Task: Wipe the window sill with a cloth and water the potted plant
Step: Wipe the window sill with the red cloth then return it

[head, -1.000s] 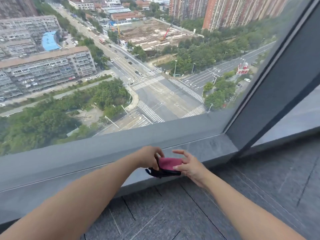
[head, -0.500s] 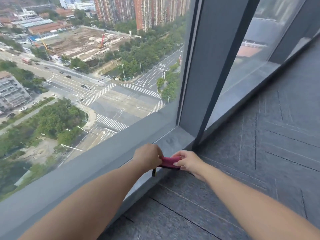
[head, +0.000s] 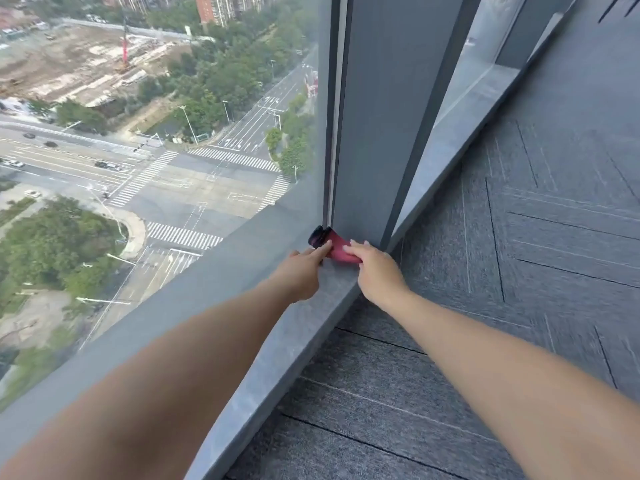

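A small red cloth [head: 336,249] with a dark edge lies on the grey stone window sill [head: 277,341], pushed into the corner where the sill meets the grey window post [head: 374,116]. My left hand [head: 303,273] presses on the cloth's left side with its fingertips. My right hand [head: 375,270] holds down the cloth's right side. Both arms reach forward along the sill. No potted plant is in view.
Large glass panes [head: 173,133] rise straight from the sill, showing streets far below. A second sill section [head: 460,133] continues beyond the post. Grey carpet tiles [head: 502,271] cover the floor to the right.
Both hands have slid the cloth along the sill to the right, up to the window post. My view has swung right with them.
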`<state>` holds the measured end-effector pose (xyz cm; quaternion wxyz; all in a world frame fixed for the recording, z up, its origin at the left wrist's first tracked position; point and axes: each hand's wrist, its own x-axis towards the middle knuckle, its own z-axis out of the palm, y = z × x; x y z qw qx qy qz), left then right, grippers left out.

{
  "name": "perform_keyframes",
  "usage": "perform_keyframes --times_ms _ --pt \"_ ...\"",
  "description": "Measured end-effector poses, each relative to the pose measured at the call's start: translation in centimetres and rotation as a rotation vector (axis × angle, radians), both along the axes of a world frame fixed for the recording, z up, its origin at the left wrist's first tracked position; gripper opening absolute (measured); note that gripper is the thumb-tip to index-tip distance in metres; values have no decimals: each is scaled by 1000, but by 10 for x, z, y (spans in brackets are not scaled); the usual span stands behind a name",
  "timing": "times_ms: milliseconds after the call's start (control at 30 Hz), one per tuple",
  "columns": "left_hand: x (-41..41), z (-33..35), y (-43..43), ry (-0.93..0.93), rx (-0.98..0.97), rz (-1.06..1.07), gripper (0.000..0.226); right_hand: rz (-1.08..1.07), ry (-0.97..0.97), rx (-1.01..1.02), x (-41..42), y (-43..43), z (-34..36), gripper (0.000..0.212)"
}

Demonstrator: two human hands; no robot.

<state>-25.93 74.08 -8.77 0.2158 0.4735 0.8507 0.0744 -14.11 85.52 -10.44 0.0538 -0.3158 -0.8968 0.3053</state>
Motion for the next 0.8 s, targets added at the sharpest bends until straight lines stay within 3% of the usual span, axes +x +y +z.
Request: perform_keyframes --times_ms 100,200,367,467,567,800 --pt "2 -20 3 141 -65 -28 71 145 -172 28 2 -10 -15 74" --pt "7 -26 6 376 73 -110 57 206 -201 142 3 -17 -24 76" --pt "-6 -39 5 280 23 -217 63 297 -264 315 12 -19 -27 76" --pt "-6 -39 -12 362 -14 -307 62 325 -249 242 18 -25 -26 75" --pt "2 -39 -35 441 6 -275 61 355 -242 231 26 -38 -25 73" --pt "21 -33 -98 322 -24 -218 61 462 -279 312 43 -96 -25 78"
